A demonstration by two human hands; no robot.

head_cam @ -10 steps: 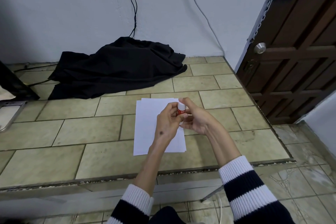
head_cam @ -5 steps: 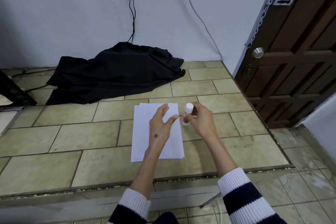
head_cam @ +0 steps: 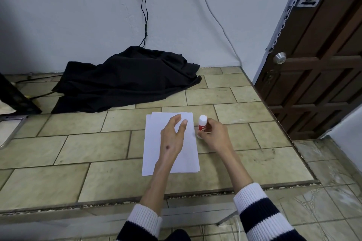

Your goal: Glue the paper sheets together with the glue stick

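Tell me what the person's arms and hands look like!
Both hands are bare, with no gloves, rings or watch showing. The left hand has a small dark mark on its back. The forearms are bare, because the knitted sleeves are pushed up. Those ribbed sleeves have wide stripes of white and dark navy.

Landmark: the paper sheets (head_cam: 154, 143), which I see stacked on the tiled tabletop (head_cam: 78, 154). My left hand (head_cam: 172, 139) sits over the sheets. Glue stick (head_cam: 201, 126): upright just right of the sheets, held in my right hand (head_cam: 214, 136). Cloth heap (head_cam: 125, 80): behind the sheets, against the wall. Door (head_cam: 317, 64): far right of the sheets.
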